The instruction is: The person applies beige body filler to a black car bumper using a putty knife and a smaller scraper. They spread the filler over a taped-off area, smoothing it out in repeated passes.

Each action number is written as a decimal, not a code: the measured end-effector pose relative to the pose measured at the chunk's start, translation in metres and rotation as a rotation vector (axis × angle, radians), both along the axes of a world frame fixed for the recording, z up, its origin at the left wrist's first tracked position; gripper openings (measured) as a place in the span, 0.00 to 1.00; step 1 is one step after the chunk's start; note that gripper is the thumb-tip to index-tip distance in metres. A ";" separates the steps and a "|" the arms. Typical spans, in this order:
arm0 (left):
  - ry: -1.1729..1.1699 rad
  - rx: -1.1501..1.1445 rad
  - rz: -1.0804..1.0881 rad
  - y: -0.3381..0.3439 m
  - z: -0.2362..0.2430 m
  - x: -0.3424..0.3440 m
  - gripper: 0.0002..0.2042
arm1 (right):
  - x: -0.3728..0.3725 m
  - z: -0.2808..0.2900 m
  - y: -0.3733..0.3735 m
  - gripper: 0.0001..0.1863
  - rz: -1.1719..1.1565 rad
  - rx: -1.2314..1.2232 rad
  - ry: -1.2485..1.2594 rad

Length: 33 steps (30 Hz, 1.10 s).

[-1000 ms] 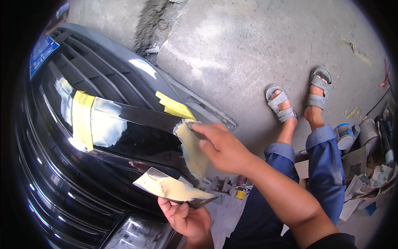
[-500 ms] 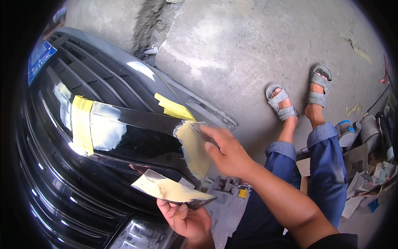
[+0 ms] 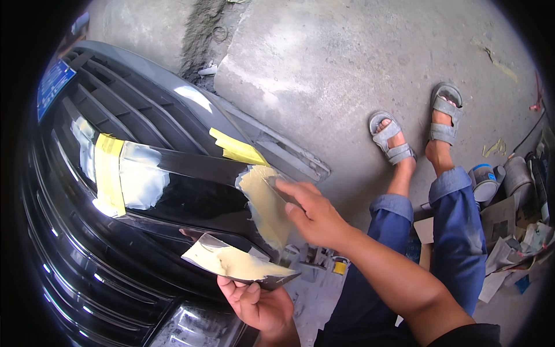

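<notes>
While right hand (image 3: pixel 315 217) grips spreader (image 3: pixel 282 191) (slid lower on putty (image 3: pixel 266 205)) | left hand (image 3: pixel 257 303) clasps board (image 3: pixel 237 265), unmoved

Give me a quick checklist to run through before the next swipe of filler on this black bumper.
1. Spreader in the right hand, blade on the filler patch: ok.
2. Mixing board carrying pale filler, grip of the left hand under its lower edge: ok.
3. Yellow masking tape in place above the patch: ok.
4. Second yellow tape strip on the far left of the bumper: ok.
5. Patch smooth and even: cannot tell.
6. Filler workable, not set: cannot tell.
</notes>
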State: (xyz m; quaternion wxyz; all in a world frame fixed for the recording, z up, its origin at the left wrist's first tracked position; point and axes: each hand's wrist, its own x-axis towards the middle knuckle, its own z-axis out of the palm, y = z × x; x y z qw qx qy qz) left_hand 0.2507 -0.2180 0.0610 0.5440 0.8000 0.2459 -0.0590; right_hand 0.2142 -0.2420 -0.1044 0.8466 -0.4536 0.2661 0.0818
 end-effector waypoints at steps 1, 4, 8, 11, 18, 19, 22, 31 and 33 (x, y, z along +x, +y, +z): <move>0.004 0.005 -0.005 0.001 0.001 0.000 0.30 | -0.006 -0.001 -0.004 0.22 0.018 0.021 0.015; 0.012 -0.049 -0.024 0.007 0.001 -0.003 0.30 | -0.011 0.001 -0.018 0.23 -0.047 0.255 0.036; 0.056 -0.065 0.011 0.006 -0.003 -0.002 0.31 | -0.013 0.037 -0.074 0.23 -0.155 0.704 -0.087; 0.069 -0.176 0.020 0.008 0.001 -0.004 0.30 | -0.015 0.049 -0.091 0.20 -0.034 0.570 -0.560; -0.104 -0.136 -0.107 0.017 0.023 -0.003 0.32 | -0.024 0.029 -0.076 0.24 0.347 0.208 -0.094; -0.142 -0.132 -0.121 0.016 0.024 -0.003 0.33 | -0.020 0.020 -0.062 0.26 0.311 0.149 -0.001; -0.159 -0.095 -0.139 0.018 0.032 -0.011 0.33 | 0.006 -0.001 -0.034 0.28 0.154 0.339 0.197; -0.139 -0.147 -0.093 0.032 0.040 -0.018 0.35 | 0.050 0.027 -0.058 0.26 0.191 0.583 0.409; -0.140 -0.152 -0.091 0.036 0.042 -0.018 0.35 | 0.057 0.038 -0.066 0.25 0.219 0.560 0.411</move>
